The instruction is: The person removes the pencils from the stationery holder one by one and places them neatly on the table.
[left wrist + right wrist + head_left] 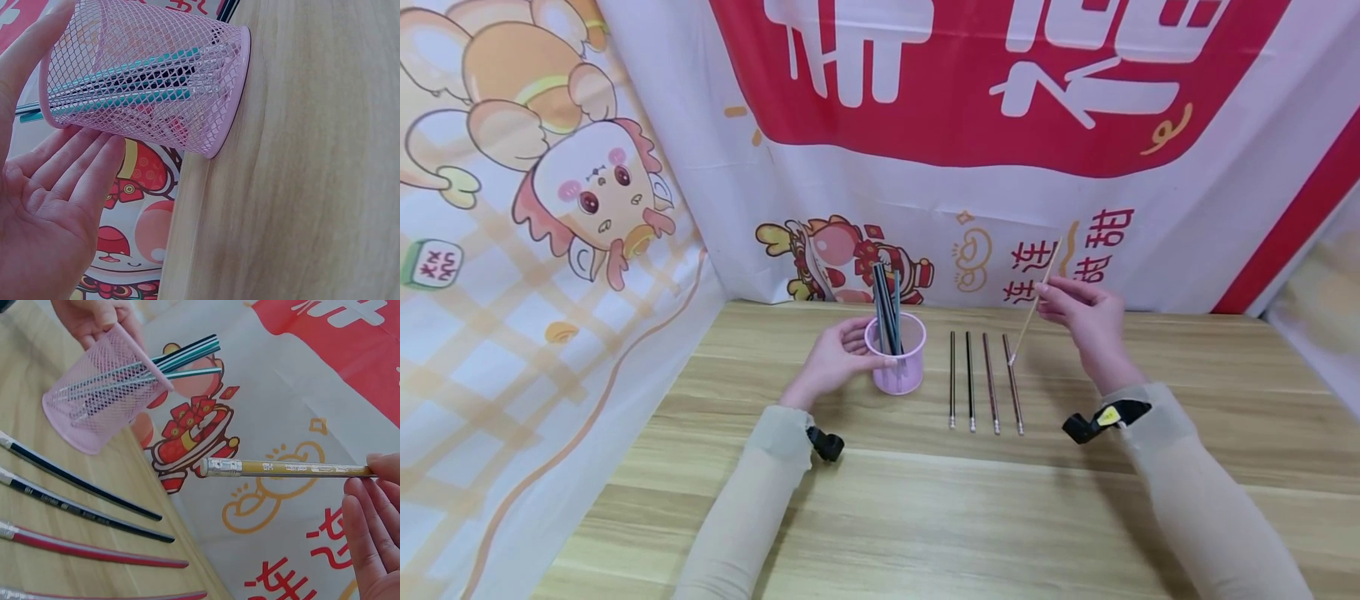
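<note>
Head view: right grip pinches tan pencil, left grip clasps cup; probably best to brace cup and lift eraser clear of pencil row.

Both arms reach forward, left hand low with thumb spread from fingers, right hand raised in a pinch.

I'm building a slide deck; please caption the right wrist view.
Right hand pinching a yellow pencil, four more pencils on the table, left hand holding a pink mesh cup.
</note>
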`<action>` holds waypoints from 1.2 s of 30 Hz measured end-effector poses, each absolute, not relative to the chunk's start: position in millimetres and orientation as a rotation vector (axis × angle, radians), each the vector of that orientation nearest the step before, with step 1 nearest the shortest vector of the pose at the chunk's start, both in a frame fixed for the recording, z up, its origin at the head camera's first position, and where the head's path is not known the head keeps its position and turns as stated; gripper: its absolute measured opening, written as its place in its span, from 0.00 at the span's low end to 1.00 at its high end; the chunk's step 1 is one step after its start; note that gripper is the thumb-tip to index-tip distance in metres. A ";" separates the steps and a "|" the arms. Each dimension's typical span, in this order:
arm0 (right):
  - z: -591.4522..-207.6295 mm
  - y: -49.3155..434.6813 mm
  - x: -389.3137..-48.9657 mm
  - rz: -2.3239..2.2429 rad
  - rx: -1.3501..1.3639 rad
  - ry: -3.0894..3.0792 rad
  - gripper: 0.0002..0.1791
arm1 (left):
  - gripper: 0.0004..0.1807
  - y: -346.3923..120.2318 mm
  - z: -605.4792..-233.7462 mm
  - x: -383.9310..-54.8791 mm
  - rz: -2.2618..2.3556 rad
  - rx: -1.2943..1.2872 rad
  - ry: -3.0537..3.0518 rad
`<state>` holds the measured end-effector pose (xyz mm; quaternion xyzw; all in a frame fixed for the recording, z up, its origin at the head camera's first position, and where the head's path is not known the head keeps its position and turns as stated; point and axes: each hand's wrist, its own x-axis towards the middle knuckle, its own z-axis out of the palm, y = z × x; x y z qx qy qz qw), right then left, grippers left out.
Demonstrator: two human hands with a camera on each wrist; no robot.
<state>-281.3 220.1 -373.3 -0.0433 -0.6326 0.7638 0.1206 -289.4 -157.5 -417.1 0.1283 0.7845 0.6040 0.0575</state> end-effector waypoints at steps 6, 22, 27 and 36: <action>-379.1 226.9 -277.6 2.171 -0.127 -1.968 0.26 | 0.46 -157.2 -417.1 -288.3 1.821 0.384 2.405; -405.0 248.0 -271.2 2.070 -0.138 -2.337 0.30 | 0.46 -156.9 -417.0 -289.1 1.823 0.392 2.404; -414.4 250.2 -270.3 1.970 -0.104 -2.541 0.29 | 0.46 -156.6 -416.3 -288.9 1.819 0.392 2.408; -436.7 250.7 -271.8 1.883 -0.137 -2.717 0.26 | 0.46 -156.5 -416.5 -288.8 1.816 0.393 2.412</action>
